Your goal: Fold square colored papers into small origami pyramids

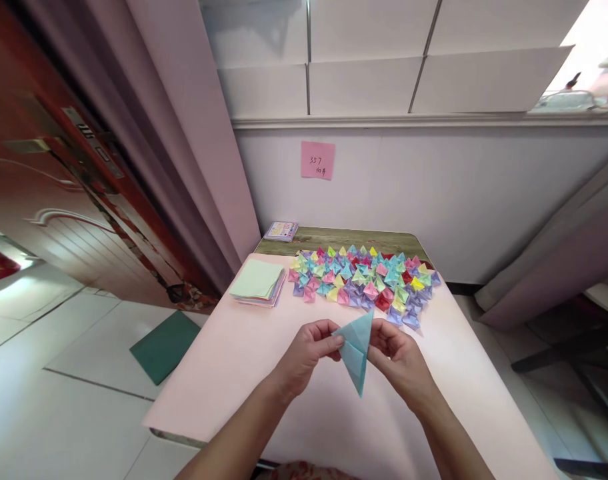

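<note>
A light blue sheet of origami paper (357,353), folded into a pointed triangular shape, is held up above the table between both hands. My left hand (309,353) pinches its left corner between thumb and fingers. On the other side, my right hand (397,353) grips the right edge with curled fingers, partly hidden behind the paper. Beyond the hands lies a dense spread of small folded paper pieces (357,277) in blue, pink, purple, yellow, green and red. A stack of square paper (257,279), pale green on top, sits to the left.
Pink paper (204,373) covers most of the wooden table (354,239). Printed cards (282,231) lie at its back left corner. On the wall is a pink note (318,160). A dark green board (165,347) rests on the floor at left, near a red door (49,167).
</note>
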